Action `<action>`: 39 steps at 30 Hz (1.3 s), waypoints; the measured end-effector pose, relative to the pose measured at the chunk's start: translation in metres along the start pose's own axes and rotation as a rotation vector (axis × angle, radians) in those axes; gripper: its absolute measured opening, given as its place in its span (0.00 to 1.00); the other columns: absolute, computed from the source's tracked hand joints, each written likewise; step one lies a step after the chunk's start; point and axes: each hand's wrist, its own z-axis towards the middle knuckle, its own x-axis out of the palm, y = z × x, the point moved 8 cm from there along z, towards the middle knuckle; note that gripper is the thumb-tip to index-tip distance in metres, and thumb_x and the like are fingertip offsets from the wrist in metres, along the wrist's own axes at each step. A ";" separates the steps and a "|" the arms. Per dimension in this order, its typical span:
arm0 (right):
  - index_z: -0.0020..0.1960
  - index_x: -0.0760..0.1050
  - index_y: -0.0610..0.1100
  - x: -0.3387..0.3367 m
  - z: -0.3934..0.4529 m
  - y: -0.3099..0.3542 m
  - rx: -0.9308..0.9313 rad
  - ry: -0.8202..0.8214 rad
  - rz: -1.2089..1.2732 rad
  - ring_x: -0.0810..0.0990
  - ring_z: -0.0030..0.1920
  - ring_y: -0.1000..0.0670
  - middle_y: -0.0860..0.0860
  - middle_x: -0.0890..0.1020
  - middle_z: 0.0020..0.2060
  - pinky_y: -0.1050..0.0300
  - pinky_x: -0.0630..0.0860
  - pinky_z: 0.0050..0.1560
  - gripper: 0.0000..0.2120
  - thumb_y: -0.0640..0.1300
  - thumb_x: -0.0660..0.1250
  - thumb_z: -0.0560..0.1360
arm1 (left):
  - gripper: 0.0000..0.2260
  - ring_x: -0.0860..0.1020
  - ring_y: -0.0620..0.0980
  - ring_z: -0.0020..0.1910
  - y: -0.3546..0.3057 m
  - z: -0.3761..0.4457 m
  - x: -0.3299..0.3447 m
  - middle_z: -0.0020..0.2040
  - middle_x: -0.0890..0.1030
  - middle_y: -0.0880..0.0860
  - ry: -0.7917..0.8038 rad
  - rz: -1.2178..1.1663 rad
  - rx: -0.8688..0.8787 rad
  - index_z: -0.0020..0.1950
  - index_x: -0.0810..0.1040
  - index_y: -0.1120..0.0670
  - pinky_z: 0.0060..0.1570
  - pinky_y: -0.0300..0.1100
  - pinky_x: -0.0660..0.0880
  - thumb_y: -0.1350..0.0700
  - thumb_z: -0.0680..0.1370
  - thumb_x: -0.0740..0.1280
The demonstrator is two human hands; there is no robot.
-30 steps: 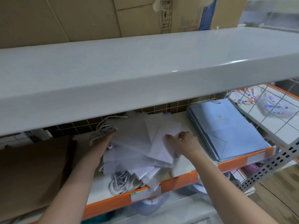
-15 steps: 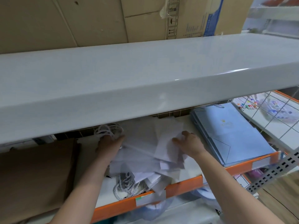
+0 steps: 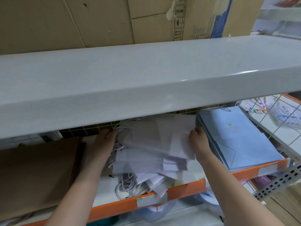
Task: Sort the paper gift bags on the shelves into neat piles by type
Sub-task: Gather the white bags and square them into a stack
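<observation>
Metal shelving fills the view: a wide pale grey upper shelf [image 3: 146,82] crosses the middle, and cardboard boxes [image 3: 114,20] stand on it at 12 o'clock. Below it is the lower shelf [image 3: 107,191], white with an orange front edge [image 3: 184,187].

On this lower shelf, near the centre, lies a loose, untidy heap of grey and white paper gift bags [image 3: 151,150]; the sheets overlap at different angles. Twisted grey cord handles [image 3: 128,187] spill from the heap toward 6 o'clock, close to the orange edge. The left hand [image 3: 105,141] is at the 9 o'clock side of the heap, fingers reaching toward some cords at the back; I cannot tell if it grips them or only touches. The right hand [image 3: 197,141] is at the 3 o'clock side, and its fingers curl around the edge of the pale bags.

Just beside the right hand, at 3 o'clock, a neat pile of light blue gift bags [image 3: 241,141] lies flat, with a small gold crown print on the top one. At 9 o'clock of the heap, brown paper bags [image 3: 35,173] lie flat on the same shelf. A wire grid panel [image 3: 276,121] stands at the far 3 o'clock side, with colourful small items behind it, too blurred to name.
</observation>
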 end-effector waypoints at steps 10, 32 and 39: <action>0.51 0.72 0.43 0.009 0.007 -0.009 0.025 0.111 0.275 0.78 0.38 0.49 0.45 0.78 0.40 0.58 0.72 0.35 0.08 0.35 0.56 0.77 | 0.05 0.78 0.41 0.42 -0.020 -0.010 0.009 0.43 0.80 0.40 0.127 -0.236 0.108 0.50 0.78 0.44 0.38 0.37 0.72 0.48 0.78 0.63; 0.58 0.72 0.46 0.032 -0.009 -0.007 0.047 0.247 -0.298 0.76 0.41 0.54 0.50 0.78 0.45 0.62 0.68 0.36 0.19 0.53 0.69 0.72 | 0.22 0.76 0.51 0.48 -0.016 -0.026 0.043 0.57 0.74 0.51 0.273 0.062 0.002 0.67 0.71 0.48 0.50 0.43 0.74 0.41 0.76 0.67; 0.39 0.74 0.41 0.028 -0.025 -0.013 0.174 0.425 -0.514 0.81 0.30 0.48 0.46 0.81 0.29 0.55 0.79 0.32 0.16 0.54 0.69 0.71 | 0.15 0.76 0.51 0.46 -0.018 -0.024 0.038 0.53 0.78 0.50 0.316 0.009 0.007 0.61 0.74 0.47 0.47 0.43 0.72 0.45 0.76 0.68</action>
